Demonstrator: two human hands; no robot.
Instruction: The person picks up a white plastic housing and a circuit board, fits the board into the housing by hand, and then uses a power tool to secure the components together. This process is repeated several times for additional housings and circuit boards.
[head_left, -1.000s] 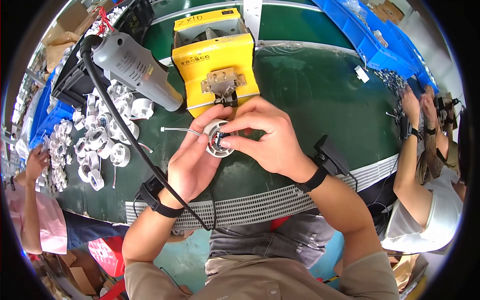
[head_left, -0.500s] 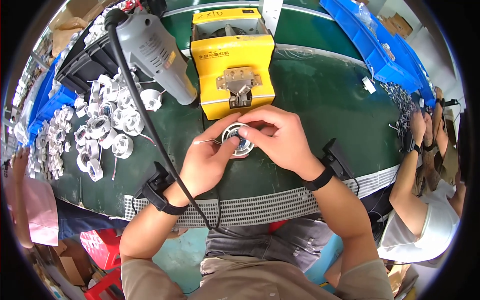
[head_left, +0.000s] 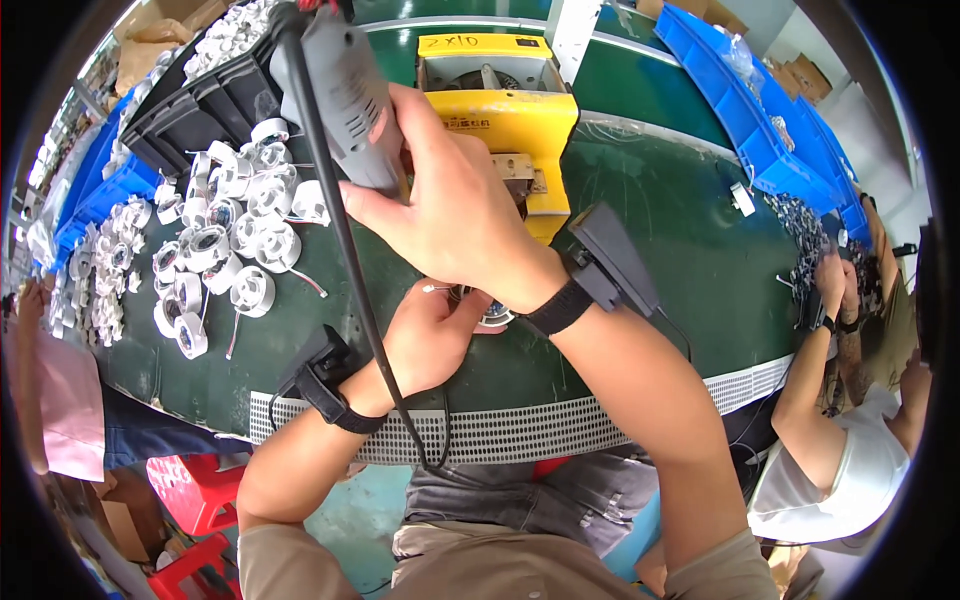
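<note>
Head: my right hand (head_left: 455, 205) wraps the grey driver (head_left: 350, 115) (slanted), forward-left of my left hand (head_left: 430, 335) pinching a white ring (head_left: 498, 320).

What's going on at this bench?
A person's right hand has its thumb and fingers around the lower body of a grey corded power tool. The left hand holds a white round part, partly hidden by the right wrist. Beyond the hands stands a yellow machine, and similar white parts lie heaped to the left on the green bench.
</note>
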